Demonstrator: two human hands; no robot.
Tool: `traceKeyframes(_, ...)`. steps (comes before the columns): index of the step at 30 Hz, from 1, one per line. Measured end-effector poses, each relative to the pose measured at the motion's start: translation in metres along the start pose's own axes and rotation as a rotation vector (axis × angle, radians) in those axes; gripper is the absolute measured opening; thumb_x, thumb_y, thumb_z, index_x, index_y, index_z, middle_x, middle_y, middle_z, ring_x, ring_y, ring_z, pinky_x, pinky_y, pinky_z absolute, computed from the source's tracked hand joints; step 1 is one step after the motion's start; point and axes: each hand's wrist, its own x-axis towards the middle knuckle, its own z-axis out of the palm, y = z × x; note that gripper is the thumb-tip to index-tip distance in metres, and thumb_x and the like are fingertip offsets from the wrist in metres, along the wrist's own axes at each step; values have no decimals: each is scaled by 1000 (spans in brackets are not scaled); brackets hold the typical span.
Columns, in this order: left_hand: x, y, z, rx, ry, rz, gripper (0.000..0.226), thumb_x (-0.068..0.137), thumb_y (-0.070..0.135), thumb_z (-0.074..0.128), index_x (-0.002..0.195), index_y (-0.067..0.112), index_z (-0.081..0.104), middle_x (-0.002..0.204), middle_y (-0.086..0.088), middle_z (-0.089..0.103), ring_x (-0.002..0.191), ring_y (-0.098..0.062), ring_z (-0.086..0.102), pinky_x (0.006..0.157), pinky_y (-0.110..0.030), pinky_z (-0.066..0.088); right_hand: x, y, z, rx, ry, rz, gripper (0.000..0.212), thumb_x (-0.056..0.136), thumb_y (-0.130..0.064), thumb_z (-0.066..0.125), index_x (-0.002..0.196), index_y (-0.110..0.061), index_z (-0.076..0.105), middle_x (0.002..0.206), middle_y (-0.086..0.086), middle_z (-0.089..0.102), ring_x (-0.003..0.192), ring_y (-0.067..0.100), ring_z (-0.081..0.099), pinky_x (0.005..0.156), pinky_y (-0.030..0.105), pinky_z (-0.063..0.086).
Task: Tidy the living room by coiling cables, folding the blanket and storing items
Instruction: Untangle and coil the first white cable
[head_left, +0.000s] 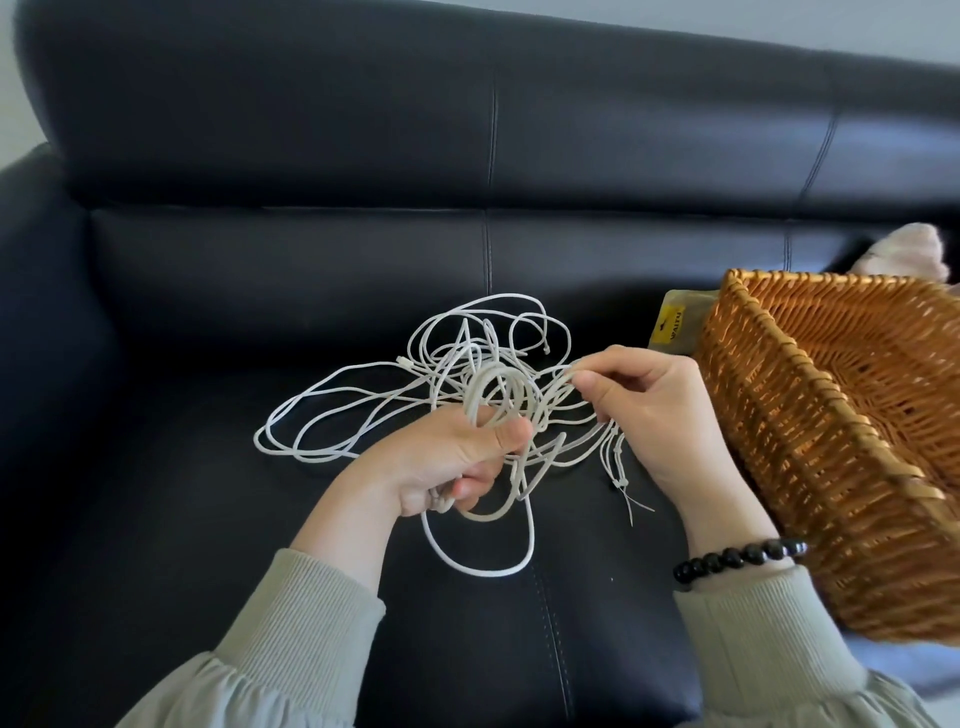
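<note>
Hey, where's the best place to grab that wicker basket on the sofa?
Take the wicker basket by its thick braided rim on the long side beside your right hand, hooking over it from above. No handle shows, and that rim is bare and nearest.

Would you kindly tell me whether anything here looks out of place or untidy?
Yes: the thin white cable sprawls in a loose tangle across the black leather sofa seat; only a few loops are gathered in the left hand. A yellow-labelled packet lies half-hidden behind the brown wicker basket.
</note>
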Motion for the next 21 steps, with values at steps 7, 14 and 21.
traceKeyframes(7, 6, -3, 13, 266, 21, -38, 36, 76, 33, 76, 67, 14, 47, 40, 5, 35, 32, -7, 29, 38, -17, 24, -2, -5, 14, -9, -5, 45, 16, 78, -4, 73, 73, -19, 73, 70, -6, 71, 67, 3, 64, 63, 14, 48)
traceKeyframes(14, 6, -7, 14, 415, 0, -52, 27, 81, 32, 73, 69, 11, 62, 63, -15, 53, 39, -12, 35, 43, -22, 29, -2, -4, 16, -40, -64, 135, 15, 78, -7, 73, 70, -20, 72, 69, 3, 71, 63, 12, 65, 62, 27, 55)
traceKeyframes(21, 8, -8, 13, 419, 58, 33, 39, 91, 29, 64, 56, 14, 58, 56, 0, 59, 50, -12, 48, 53, -19, 42, -3, -3, 13, -80, -183, 183, 13, 87, -16, 66, 75, -20, 65, 68, -4, 72, 59, 8, 64, 61, 25, 47)
